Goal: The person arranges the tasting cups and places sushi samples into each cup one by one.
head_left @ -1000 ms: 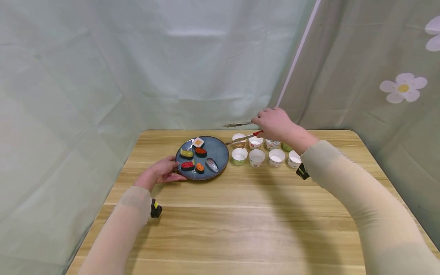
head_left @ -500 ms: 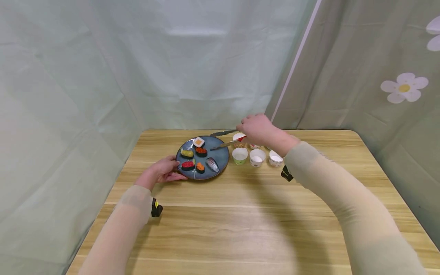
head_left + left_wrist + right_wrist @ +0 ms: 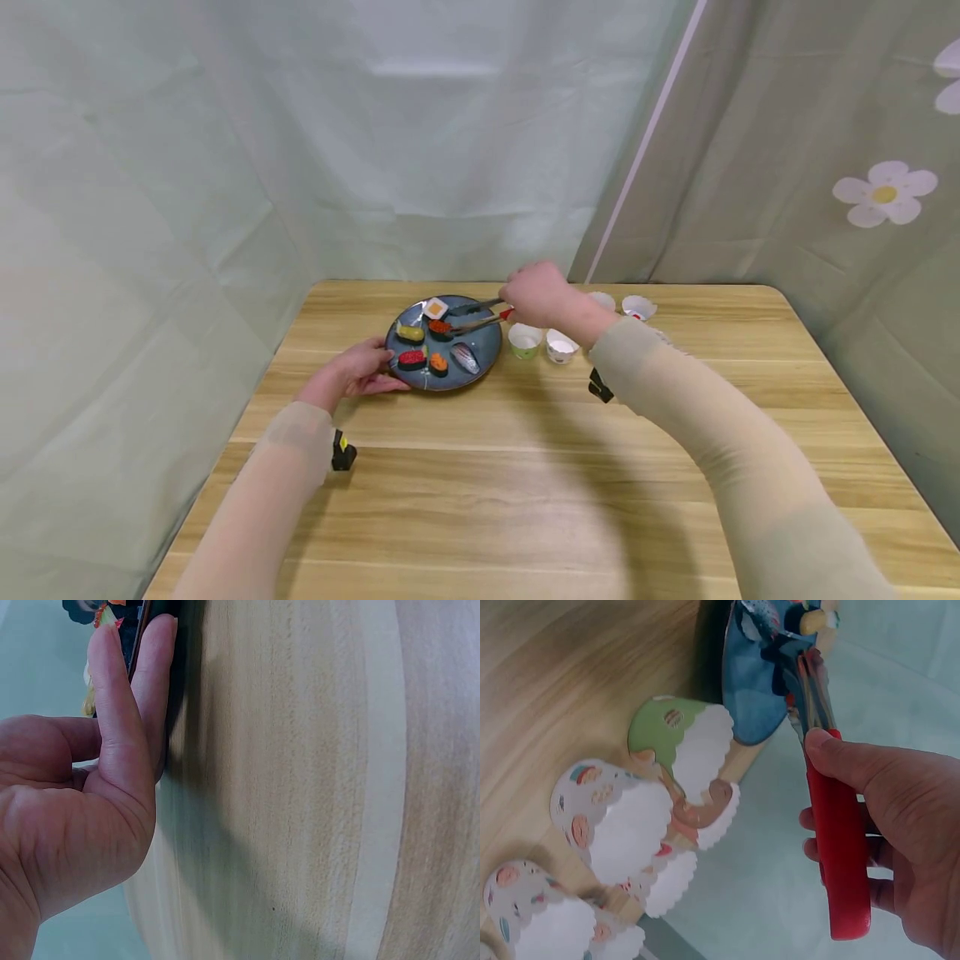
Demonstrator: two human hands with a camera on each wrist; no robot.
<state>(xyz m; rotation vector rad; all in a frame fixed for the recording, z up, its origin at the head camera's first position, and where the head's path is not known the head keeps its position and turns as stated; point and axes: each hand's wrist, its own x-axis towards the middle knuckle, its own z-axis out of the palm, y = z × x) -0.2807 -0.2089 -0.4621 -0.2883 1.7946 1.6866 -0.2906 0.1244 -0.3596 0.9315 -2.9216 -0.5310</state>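
Observation:
My left hand (image 3: 363,368) holds the left edge of a round blue plate (image 3: 486,348), thumb over the rim and fingers beneath it. In my right hand (image 3: 540,293) is a pair of tongs (image 3: 838,855) with red handles, gripped from above. Its tips are spread over the plate, at either side of the sushi piece topped with orange-red roe (image 3: 440,327). Around that piece lie a white square one with an orange centre (image 3: 436,308), a yellow-topped one (image 3: 410,333), a red one (image 3: 412,359), a small orange one (image 3: 438,363) and a silver fish one (image 3: 465,358).
Right of the plate stand paper cups in two rows, among them a green cup (image 3: 525,342) and a white patterned cup (image 3: 561,347). My right forearm hides several of them in the head view. A curtain (image 3: 465,150) hangs behind the wooden table (image 3: 480,500).
My right hand has moved left with the tongs, from above the cups to over the plate, and the tips have come down around the roe sushi. The left hand stays at the plate.

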